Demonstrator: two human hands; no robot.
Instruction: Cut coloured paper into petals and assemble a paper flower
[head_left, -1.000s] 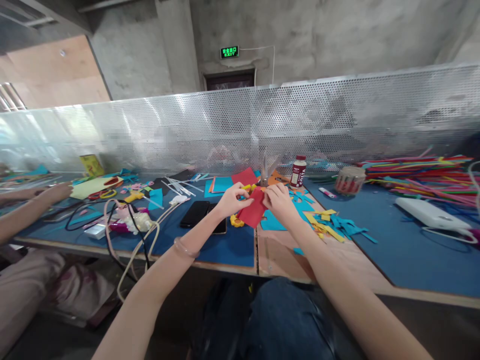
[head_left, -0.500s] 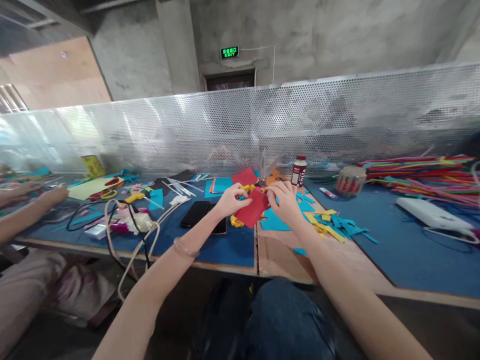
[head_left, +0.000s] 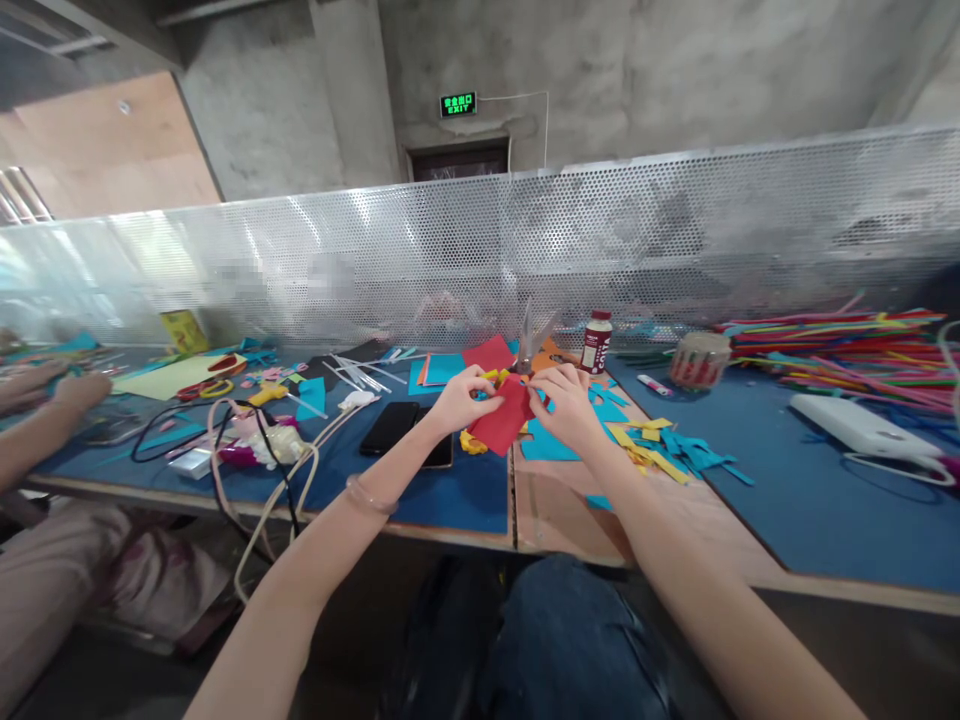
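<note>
A piece of red paper (head_left: 501,418) is held up over the table between both hands. My left hand (head_left: 466,402) pinches its left edge, with a bit of yellow (head_left: 491,376) showing at the fingertips. On the paper's upper right edge, the fingers of my right hand (head_left: 564,400) are closed in a pinch. Just behind, scissors (head_left: 529,338) point up with their blades apart; their handles are hidden. Below my right hand lies a blue paper sheet (head_left: 551,443), and a crumpled yellow piece (head_left: 472,443) sits under the red paper.
Phones (head_left: 390,428), cables (head_left: 309,455) and white sticks (head_left: 362,372) lie to the left. A bottle (head_left: 597,343), yellow and blue scraps (head_left: 686,450), a jar (head_left: 699,360) and a white device (head_left: 862,430) are at right. Another person's hand (head_left: 82,388) works at far left.
My right fingers have shifted slightly on the red paper's edge. My left hand stays in place. At far left, the other person's hands have moved a little leftward.
</note>
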